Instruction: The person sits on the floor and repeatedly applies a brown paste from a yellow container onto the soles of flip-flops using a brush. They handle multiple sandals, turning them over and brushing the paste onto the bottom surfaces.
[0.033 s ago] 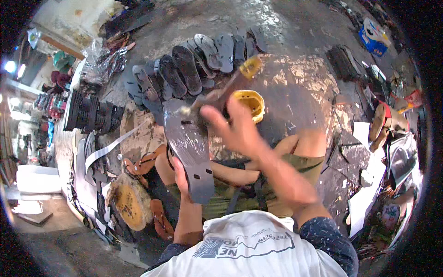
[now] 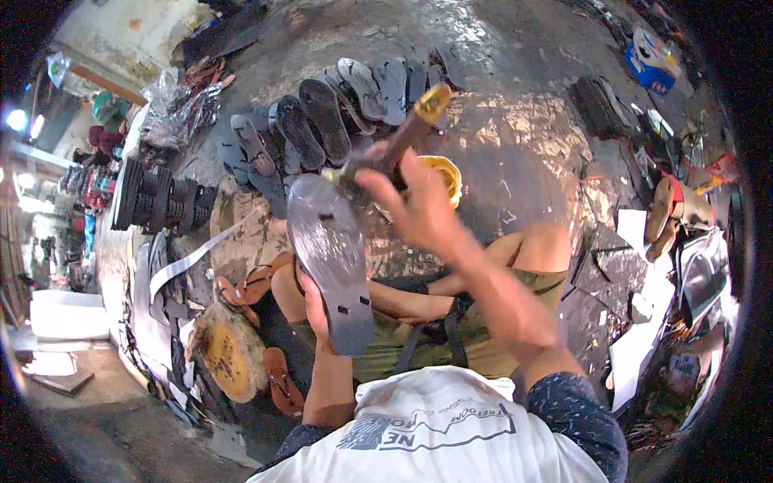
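Observation:
My left hand (image 2: 313, 307) grips a dark grey sandal sole (image 2: 328, 245) from its left edge and underneath, holding it up above my lap. The sole's far part looks glossy and wet, and small dark slots show in it. My right hand (image 2: 417, 205) is closed around a brush (image 2: 412, 133) with a dark handle and a yellow end, blurred by motion. Its pale tip is by the far end of the sole; whether they touch, I cannot tell. Just beyond my right hand, partly hidden by it, stands a yellow pot (image 2: 448, 179).
Several grey soles (image 2: 326, 117) lie in a row on the floor ahead. To the left are stacked black sandals (image 2: 161, 197), a round wooden block (image 2: 229, 354) and brown sandals (image 2: 282, 382). Scraps of sheet material (image 2: 616, 282) and a tan shoe (image 2: 672, 213) lie to the right.
My right hand and the brush have shifted slightly away from me, past the far end of the sole. The sole has turned a little in my left hand.

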A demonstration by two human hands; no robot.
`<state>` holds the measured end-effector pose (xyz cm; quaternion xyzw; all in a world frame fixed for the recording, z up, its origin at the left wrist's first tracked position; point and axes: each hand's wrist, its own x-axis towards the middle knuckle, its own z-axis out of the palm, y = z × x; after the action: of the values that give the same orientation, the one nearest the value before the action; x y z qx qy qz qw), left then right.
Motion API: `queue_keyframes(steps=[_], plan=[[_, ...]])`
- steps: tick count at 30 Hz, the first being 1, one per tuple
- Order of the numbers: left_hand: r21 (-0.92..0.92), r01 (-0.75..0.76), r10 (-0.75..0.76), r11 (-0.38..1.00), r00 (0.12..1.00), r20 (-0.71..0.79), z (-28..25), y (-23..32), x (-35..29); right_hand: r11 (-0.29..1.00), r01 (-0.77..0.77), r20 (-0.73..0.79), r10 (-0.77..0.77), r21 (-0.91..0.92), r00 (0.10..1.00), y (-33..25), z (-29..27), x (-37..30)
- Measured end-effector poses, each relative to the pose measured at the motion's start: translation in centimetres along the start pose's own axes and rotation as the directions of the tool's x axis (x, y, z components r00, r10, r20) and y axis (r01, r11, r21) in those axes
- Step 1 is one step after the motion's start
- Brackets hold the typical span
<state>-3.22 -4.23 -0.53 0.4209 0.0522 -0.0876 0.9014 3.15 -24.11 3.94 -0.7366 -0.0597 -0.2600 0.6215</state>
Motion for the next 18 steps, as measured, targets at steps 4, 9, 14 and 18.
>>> queue_keyframes(steps=[4, 9, 14, 18], plan=[[-0.134, -0.061, 0.086, 0.989, 0.978, 0.193, -1.5, -1.1, 0.0, 0.901, 0.399, 0.134, -0.380, -0.171, 0.915, -1.9, 0.9, 3.6], [0.049, -0.112, 0.105, 0.992, 0.986, 0.131, -1.4, -0.5, 2.1, 0.991, 0.136, 0.204, -0.131, -0.011, 0.970, -0.4, 1.1, -1.6], [-0.063, 0.029, -0.020, 0.998, 0.989, 0.145, -0.5, -0.7, 2.7, 0.987, 0.151, 0.231, -0.133, -0.062, 0.964, -1.1, 1.9, -3.5], [-0.016, 0.047, -0.043, 0.999, 0.981, 0.187, -2.0, -1.2, 2.1, 0.972, 0.074, 0.011, -0.073, -0.222, 0.997, -0.4, 2.4, 0.5]])
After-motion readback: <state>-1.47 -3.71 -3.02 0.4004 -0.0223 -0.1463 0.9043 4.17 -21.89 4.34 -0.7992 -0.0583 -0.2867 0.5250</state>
